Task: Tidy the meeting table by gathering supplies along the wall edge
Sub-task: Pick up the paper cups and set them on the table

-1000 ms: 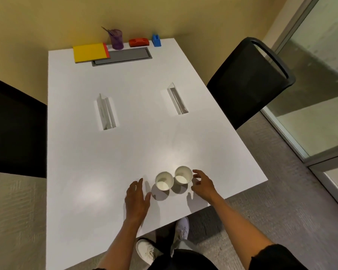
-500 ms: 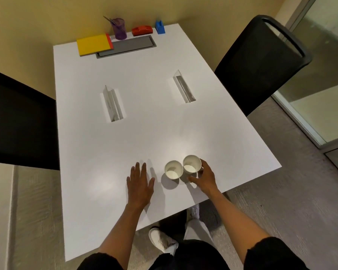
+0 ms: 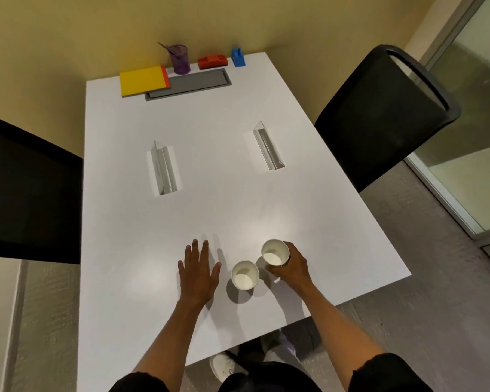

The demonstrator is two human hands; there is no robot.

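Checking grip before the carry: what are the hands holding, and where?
The right hand wraps the side wall of one paper cup. The left hand lies flat on the table, holding nothing.

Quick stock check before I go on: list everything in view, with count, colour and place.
paper cups: 2, white, near edge; one in the right hand
name stands: 2, clear, mid-table
notebook: 1, yellow, wall edge
pen cup: 1, purple, wall edge
red item: 1, wall edge
blue item: 1, wall edge
cable panel: 1, grey, set in the table
chairs: 2, black, either side
left hand: flat on the table
right hand: gripping a cup
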